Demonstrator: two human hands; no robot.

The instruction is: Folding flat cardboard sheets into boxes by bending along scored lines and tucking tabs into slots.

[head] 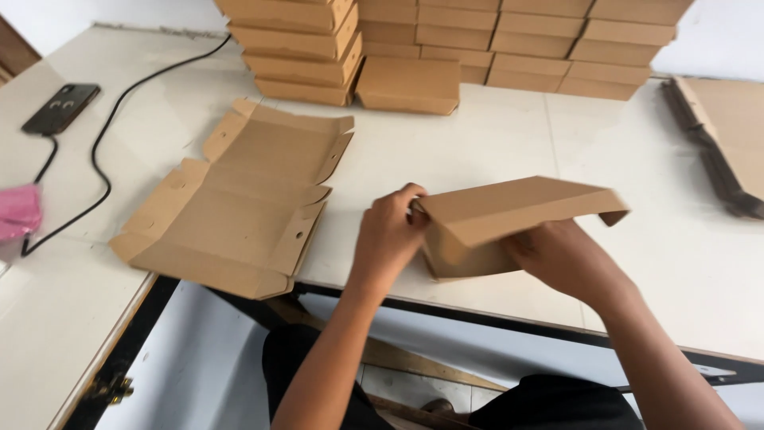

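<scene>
A half-folded brown cardboard box (509, 211) rests near the front edge of the white table (493, 143). My left hand (390, 235) pinches its left end, fingers pressed at the corner by the lid. My right hand (561, 259) grips the box from the front right, under the raised lid flap. A flat unfolded cardboard box blank (239, 199) lies to the left of my left hand, apart from it.
Stacks of finished cardboard boxes (446, 44) line the back of the table. A pile of flat blanks (728, 139) lies at the right edge. A black phone (61, 107) with a black cable (107, 127) and a pink cloth (17, 211) sit at the left.
</scene>
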